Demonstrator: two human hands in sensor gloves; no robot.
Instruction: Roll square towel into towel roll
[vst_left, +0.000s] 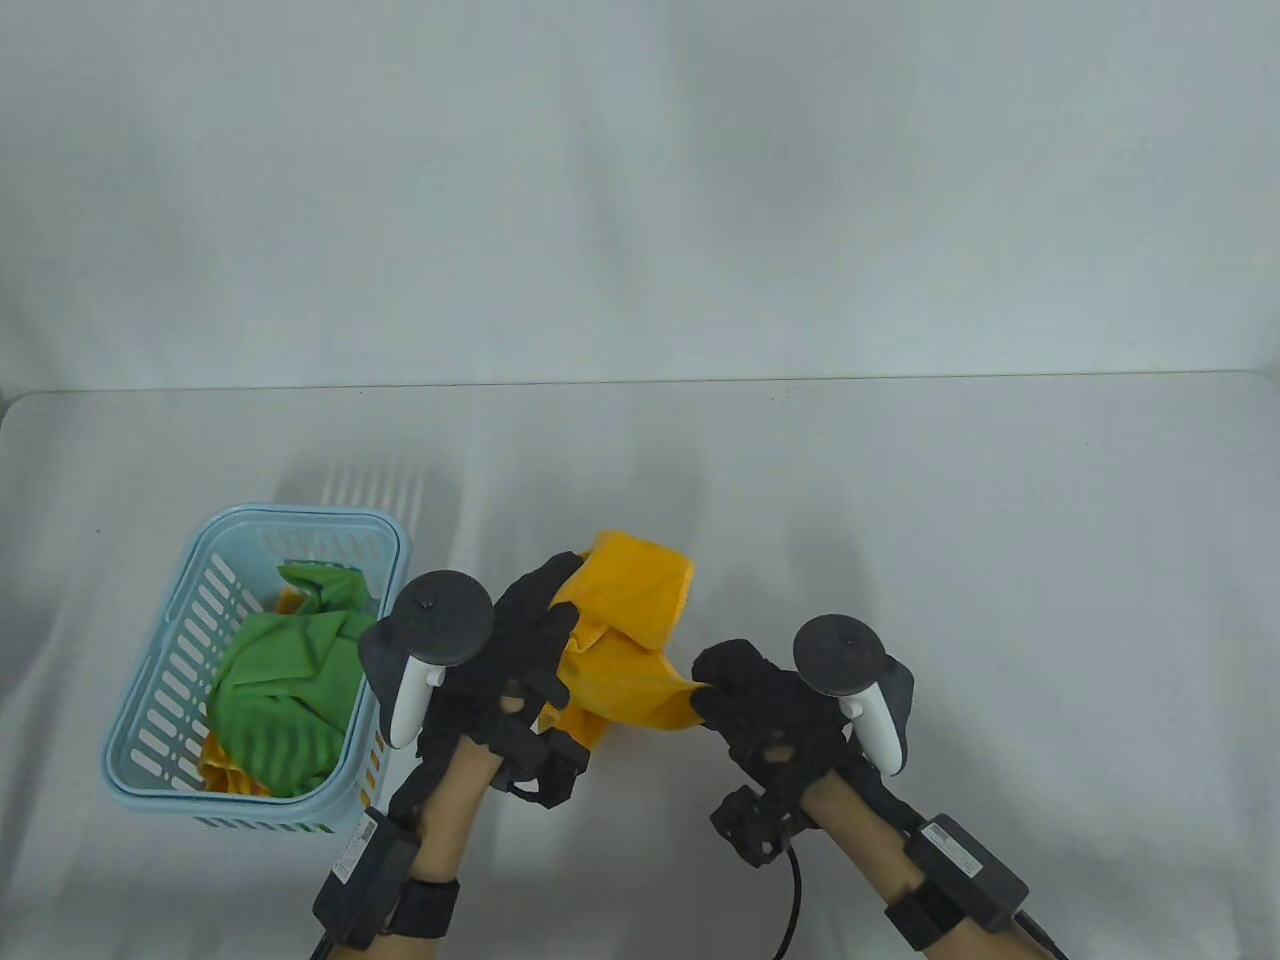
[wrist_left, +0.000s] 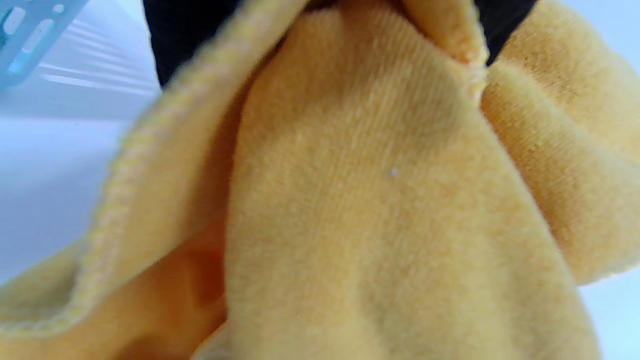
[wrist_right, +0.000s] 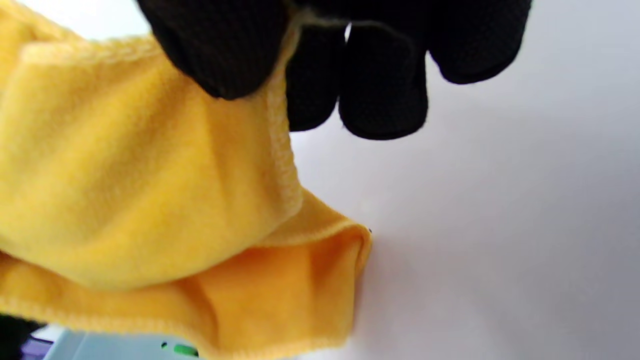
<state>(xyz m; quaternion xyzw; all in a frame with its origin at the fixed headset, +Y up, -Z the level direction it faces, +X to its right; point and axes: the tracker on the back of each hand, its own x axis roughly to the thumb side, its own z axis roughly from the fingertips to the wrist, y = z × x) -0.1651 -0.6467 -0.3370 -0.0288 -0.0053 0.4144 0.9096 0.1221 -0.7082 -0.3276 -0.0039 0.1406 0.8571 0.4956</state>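
Observation:
A crumpled yellow towel hangs between both hands just above the white table, right of the basket. My left hand grips its left side; the cloth fills the left wrist view. My right hand pinches the towel's right edge between thumb and fingers; the right wrist view shows the black fingertips on the hemmed edge of the towel, which droops below them.
A light blue slotted basket stands at the left and holds a green towel and some yellow cloth beneath it. White table surface stretches behind and to the right of the hands.

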